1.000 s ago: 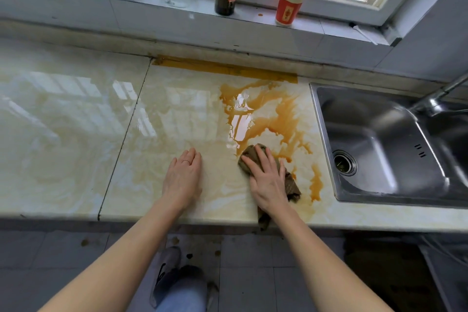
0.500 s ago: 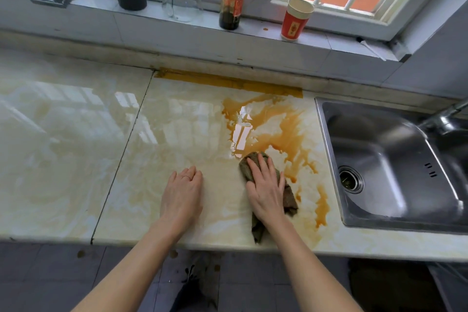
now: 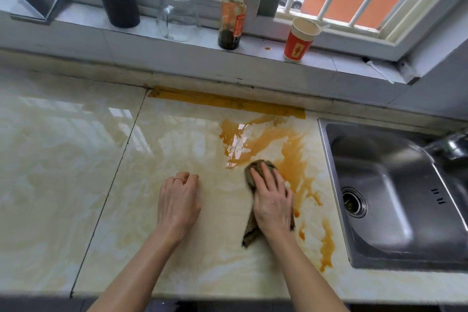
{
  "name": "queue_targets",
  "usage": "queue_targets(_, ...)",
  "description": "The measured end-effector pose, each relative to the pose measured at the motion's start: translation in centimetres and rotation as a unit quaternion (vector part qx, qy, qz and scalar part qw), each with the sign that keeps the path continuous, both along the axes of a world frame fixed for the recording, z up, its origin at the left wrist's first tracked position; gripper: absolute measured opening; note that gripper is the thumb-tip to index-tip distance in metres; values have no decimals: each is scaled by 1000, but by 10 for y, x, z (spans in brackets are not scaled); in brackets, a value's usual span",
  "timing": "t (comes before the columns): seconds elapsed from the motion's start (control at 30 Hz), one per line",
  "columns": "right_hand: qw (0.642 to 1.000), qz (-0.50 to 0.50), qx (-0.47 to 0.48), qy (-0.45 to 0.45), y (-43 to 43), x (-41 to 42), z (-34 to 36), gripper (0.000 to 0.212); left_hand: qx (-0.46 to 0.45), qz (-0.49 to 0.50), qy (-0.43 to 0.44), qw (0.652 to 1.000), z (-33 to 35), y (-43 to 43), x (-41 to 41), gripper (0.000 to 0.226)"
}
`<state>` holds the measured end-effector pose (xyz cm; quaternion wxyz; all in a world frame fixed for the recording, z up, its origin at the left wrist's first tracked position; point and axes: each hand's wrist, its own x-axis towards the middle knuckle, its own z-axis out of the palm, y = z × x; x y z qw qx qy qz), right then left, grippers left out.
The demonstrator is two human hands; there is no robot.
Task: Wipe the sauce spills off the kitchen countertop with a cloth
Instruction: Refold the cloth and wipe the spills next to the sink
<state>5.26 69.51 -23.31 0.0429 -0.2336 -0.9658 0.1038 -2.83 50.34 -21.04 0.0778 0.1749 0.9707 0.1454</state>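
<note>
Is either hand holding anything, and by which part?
The right hand presses flat on the brown cloth, covering its middle, not gripping. The left hand, fingers curled, holds nothing.

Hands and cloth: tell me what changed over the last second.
The left hand curled its fingers under; earlier they lay flat on the countertop. The right hand stayed flat, pressing the cloth at the near edge of the sauce spill. Nothing was taken hold of or let go; the spill looks unchanged.

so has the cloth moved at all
Yes: the cloth has slid away from the front edge of the counter, toward the wall, under the right hand; its tail no longer reaches that edge.
</note>
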Motion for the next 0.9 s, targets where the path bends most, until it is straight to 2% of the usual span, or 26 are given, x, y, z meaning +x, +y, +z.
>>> queue_targets(0.1, 997, -41, -6, 61, -8, 1, -1, 48, 12, 6, -2, 1000, 0, 0, -14, 39)
queue_targets(0.17, 997, -13, -7, 80, -23, -5, -3, 50, 24, -2, -7, 1000, 1, 3, -20, 42)
queue_targets(0.27, 995, 89, 5, 48, -48, -22, -4, 52, 42, -18, -9, 999, 2, 9, -30, 44)
queue_targets(0.37, 993, 112, 23, -5, -49, -47, 1, 57, 40, -24, -10, 999, 5, 16, -41, 43)
queue_targets(0.47, 998, 11, 16, -51, -27, -53, 4, 61, 33, -21, -15, 999, 6, 20, -51, 38)
queue_targets(0.53, 996, -75, 24, -29, -20, -48, 10, 59, 28, -24, -26, 999, 4, 18, -57, 43)
queue_targets(0.6, 994, -110, 25, 14, -26, -46, 10, 55, 27, -25, -29, 999, 1, 16, -61, 52)
queue_targets(0.73, 995, -30, 20, 93, -46, -63, 6, 55, 32, -13, -40, 999, -2, 20, -59, 55)
queue_targets(0.83, 996, 55, 35, 62, -53, -88, 9, 54, 33, -9, -31, 999, -2, 23, -61, 50)
queue_targets(0.9, 996, 63, 52, 28, -41, -97, 10, 52, 36, -4, -22, 999, -2, 24, -63, 48)
